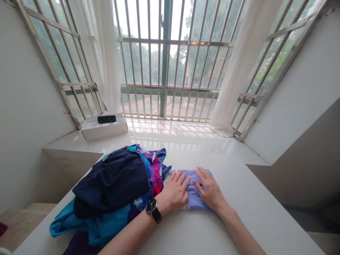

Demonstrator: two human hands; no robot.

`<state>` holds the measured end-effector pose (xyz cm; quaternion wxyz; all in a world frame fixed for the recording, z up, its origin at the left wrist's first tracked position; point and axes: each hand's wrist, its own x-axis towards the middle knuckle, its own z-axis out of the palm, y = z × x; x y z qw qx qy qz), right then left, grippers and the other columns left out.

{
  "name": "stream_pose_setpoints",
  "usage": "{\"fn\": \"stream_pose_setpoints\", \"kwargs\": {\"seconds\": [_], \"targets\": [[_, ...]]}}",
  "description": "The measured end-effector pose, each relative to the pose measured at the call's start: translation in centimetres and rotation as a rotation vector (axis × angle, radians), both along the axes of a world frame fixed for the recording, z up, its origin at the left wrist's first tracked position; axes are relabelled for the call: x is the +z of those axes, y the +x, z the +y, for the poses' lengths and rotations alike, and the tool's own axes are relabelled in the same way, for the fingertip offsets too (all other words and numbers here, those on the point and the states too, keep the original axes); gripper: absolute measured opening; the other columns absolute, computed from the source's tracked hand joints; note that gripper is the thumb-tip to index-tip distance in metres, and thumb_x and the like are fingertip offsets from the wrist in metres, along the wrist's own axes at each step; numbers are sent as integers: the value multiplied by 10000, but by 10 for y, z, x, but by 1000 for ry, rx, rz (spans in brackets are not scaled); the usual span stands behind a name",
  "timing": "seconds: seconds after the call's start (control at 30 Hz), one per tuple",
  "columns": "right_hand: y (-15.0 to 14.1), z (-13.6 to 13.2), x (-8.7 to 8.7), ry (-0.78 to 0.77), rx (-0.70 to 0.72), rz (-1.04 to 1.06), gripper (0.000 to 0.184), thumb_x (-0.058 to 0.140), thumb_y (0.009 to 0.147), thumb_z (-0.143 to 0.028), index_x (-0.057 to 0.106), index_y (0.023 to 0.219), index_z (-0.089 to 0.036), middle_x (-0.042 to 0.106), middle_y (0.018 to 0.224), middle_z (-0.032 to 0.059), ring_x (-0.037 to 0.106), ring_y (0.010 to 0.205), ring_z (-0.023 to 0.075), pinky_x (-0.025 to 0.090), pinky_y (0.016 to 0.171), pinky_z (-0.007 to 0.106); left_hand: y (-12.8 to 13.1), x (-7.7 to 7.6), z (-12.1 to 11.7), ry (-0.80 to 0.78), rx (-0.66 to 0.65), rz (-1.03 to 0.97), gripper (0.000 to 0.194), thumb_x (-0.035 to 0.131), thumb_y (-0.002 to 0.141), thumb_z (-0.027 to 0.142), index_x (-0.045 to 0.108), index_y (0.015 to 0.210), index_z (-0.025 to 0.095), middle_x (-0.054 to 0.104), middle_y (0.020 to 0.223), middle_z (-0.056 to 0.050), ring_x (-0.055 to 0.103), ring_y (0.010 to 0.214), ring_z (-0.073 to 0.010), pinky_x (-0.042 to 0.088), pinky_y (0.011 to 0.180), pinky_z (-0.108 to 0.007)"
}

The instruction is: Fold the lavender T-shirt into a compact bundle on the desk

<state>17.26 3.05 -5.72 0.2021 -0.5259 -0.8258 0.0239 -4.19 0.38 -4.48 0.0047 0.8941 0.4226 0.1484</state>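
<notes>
A small folded lavender garment (191,184) lies on the white table (239,219) just ahead of me. My left hand (174,192) rests flat on its left half, fingers stretched forward, with a black watch (153,209) on the wrist. On the right half lies my right hand (209,189), also flat with the fingers spread. Both palms press down on the cloth and hold nothing.
A heap of clothes (114,191) in navy, teal, blue and pink lies to the left, touching the folded piece. Beyond the table a white window ledge (172,136) carries a white box (104,128) with a black device on top. Barred windows and white curtains stand behind.
</notes>
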Motion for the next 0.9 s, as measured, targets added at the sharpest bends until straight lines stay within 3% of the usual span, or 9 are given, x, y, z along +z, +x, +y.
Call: {"fn": "stream_pose_setpoints", "kwargs": {"seconds": [0.13, 0.33, 0.9], "targets": [[-2, -1, -6, -104, 18, -102, 652, 333, 988, -577, 452, 1477, -162, 381, 1563, 139, 307, 1459, 286, 275, 1192, 492, 0, 2, -1, -8, -30, -12, 543, 395, 984, 361, 390, 1485, 151, 405, 1544, -134, 321, 1445, -293, 210, 1210, -479], [-3, -3, -5, -208, -65, -187, 696, 286, 975, -642, 400, 1512, -214, 322, 1595, 119, 272, 1475, 285, 218, 1207, 485, 0, 1, -2, -4, -1, -4, 548, 387, 989, 398, 400, 1484, 164, 407, 1542, -128, 313, 1447, -311, 226, 1201, -480], [-1, -9, -9, -191, -303, -195, 814, 353, 909, -725, 356, 1534, -203, 281, 1608, 143, 221, 1480, 352, 207, 1192, 484, 0, 2, -6, -103, 111, -27, 597, 391, 981, 473, 365, 1517, 210, 272, 1605, -165, 216, 1482, -362, 234, 1185, -530]]}}
